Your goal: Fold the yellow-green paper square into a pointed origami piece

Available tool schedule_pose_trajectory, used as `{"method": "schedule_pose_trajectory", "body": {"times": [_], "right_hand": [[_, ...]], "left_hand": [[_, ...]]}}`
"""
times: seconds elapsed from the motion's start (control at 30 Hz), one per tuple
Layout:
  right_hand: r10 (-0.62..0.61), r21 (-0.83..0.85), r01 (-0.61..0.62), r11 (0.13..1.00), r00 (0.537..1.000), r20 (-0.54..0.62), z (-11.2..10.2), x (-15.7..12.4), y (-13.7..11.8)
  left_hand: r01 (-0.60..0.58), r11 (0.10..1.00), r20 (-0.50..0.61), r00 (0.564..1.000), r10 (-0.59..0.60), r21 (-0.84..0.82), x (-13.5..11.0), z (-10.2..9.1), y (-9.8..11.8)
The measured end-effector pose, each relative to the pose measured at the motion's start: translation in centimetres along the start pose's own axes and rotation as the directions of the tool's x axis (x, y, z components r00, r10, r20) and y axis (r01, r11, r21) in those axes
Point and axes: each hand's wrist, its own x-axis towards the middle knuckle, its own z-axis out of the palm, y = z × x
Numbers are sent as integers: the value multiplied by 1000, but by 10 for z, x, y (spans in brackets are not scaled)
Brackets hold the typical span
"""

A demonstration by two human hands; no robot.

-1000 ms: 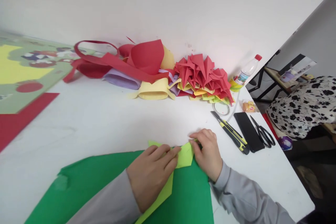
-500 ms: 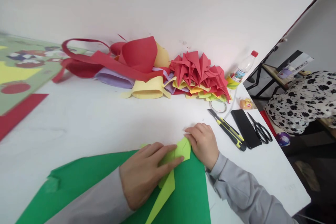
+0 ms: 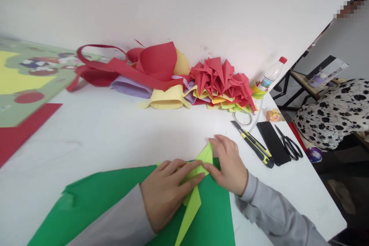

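Note:
A yellow-green folded paper lies over a large dark green sheet at the table's near side. One long pointed flap of it runs toward me. My left hand holds the paper down from the left, with thumb and index finger across its middle. At the upright tip, my right hand has its thumb and index finger spread apart, the thumb touching the paper's right part. Part of the folded paper is hidden beneath my left hand.
Red folded-paper shapes and rolled paper pieces line the wall. A bottle, tape roll, utility knife, black flat case and scissors lie at right. A person's patterned clothing shows beyond the table.
My right thumb has moved down, away from the index finger, and onto the paper near my left fingertips. The paper's tip now stands up more pointed. The view has shifted slightly.

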Motion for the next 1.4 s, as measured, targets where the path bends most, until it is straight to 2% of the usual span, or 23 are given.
{"method": "schedule_pose_trajectory", "body": {"times": [0.13,0.3,0.53,0.63,0.7,0.77,1.0,1.23,1.4], "right_hand": [[58,-143,-49,989,997,55,1,-12,-4],[55,-143,-42,989,994,92,2,-12,-4],[113,-169,-103,980,992,51,-5,-13,13],[24,-158,-14,987,998,56,-12,-13,8],[-102,-139,120,983,986,130,-13,-15,0],[-163,-120,187,975,970,182,-11,-18,-8],[-105,-185,148,972,969,222,-1,-21,-13],[-63,-222,120,968,967,248,-7,-11,-8],[-91,-199,147,969,960,265,-8,-11,-4]], "left_hand": [[28,999,-25,999,-27,26,1,1,2],[25,999,-23,999,-24,33,2,-2,3],[29,999,-16,999,-29,23,3,-3,4],[32,999,-23,999,-32,28,2,-2,5],[38,999,-33,999,-36,38,2,0,7],[37,998,-49,998,-35,49,2,2,8],[-38,997,-134,990,46,60,-2,17,12],[-6,1000,-153,988,6,-2,-5,26,14],[-6,997,-145,989,17,79,-3,25,16]]}}
